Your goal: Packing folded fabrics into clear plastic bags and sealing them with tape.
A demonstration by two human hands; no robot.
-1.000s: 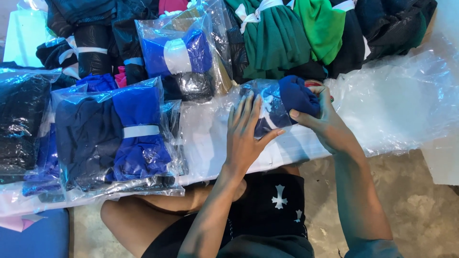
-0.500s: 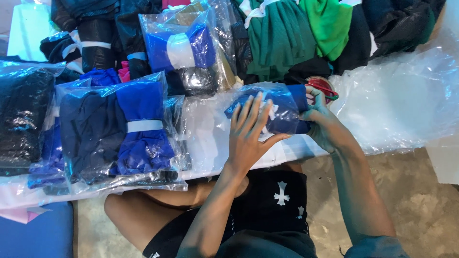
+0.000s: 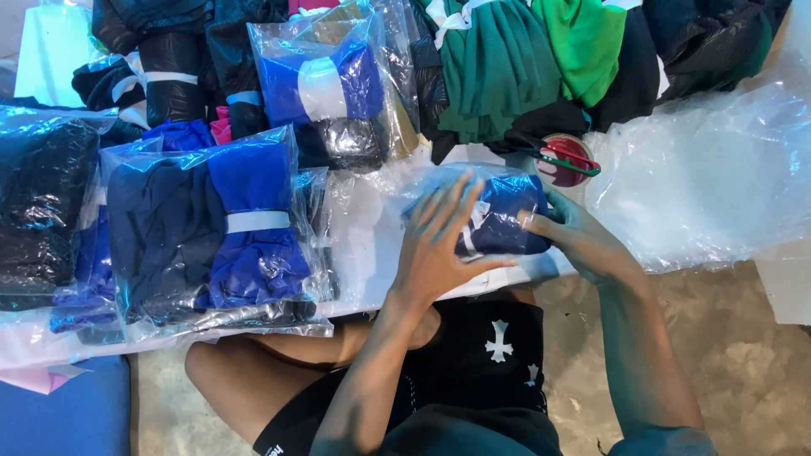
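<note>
On the white table before the seated person lies a small clear plastic bag with a folded blue garment inside, just at the near edge and a little right of the middle. The left hand rests flat on the left part of this bag, its fingers stretched and spread wide, pressing on the plastic. The right hand holds the right end of the same bag; its fingers are bent around that end, the thumb on top, so it grips the bag from the side. Just behind the bag stands a small round red object with a green band across it, apart from the hands. To the left, well apart, is a bigger packed bag of navy and blue clothes with a white strip, lying on other bags. Further back are folded green garments tied with white strips, and another bag with blue cloth. At the right side, loose clear plastic sheets cover the table.
</note>
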